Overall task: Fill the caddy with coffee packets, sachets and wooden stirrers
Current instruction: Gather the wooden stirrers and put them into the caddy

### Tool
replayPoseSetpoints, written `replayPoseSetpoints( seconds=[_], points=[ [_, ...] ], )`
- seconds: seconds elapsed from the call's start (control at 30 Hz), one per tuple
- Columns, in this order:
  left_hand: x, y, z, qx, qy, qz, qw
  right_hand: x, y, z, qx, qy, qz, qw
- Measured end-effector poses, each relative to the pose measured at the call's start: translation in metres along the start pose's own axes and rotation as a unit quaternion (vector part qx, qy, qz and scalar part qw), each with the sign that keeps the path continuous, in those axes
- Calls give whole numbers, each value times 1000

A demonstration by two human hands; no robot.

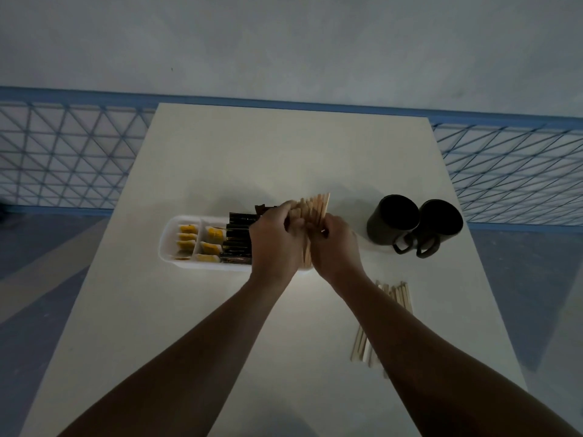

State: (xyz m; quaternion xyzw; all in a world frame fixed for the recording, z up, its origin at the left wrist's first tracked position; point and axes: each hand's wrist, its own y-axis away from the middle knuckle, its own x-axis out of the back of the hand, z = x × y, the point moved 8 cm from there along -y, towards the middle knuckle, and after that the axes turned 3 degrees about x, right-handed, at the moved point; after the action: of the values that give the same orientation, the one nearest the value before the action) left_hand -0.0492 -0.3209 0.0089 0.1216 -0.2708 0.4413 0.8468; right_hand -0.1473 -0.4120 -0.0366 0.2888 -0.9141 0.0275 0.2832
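Note:
A white plastic caddy [167,238] sits mid-table with several compartments. Yellow sachets [187,238] fill its left sections and dark coffee packets [238,234] stand in the middle one. A fanned bundle of wooden stirrers [314,205] stands upright over the caddy's right end, which my hands hide. My left hand [274,239] and my right hand [336,244] are both closed around that bundle from either side. More loose wooden stirrers [396,293] lie on the table under my right forearm.
Two dark mugs [413,223] stand side by side right of the caddy, handles toward me. The white table [284,152] ends in a far edge against a blue mesh railing [63,152]. Floor drops away on both sides.

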Motion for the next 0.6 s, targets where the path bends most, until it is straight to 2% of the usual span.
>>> replayPoseSetpoints(
  seconds=[0.13, 0.37, 0.6],
  points=[
    [3, -9, 6, -26, -58, -25, 998, 4, -4, -7, 38, 83, 0, 996],
    [2, -20, 10, -47, -82, -62, 994, 20, -1, -33, 129, 60, 34, 989],
    [-4, -27, 23, -93, -76, -98, 988, 18, -10, -40, 221, 113, 35, 968]
  ],
)
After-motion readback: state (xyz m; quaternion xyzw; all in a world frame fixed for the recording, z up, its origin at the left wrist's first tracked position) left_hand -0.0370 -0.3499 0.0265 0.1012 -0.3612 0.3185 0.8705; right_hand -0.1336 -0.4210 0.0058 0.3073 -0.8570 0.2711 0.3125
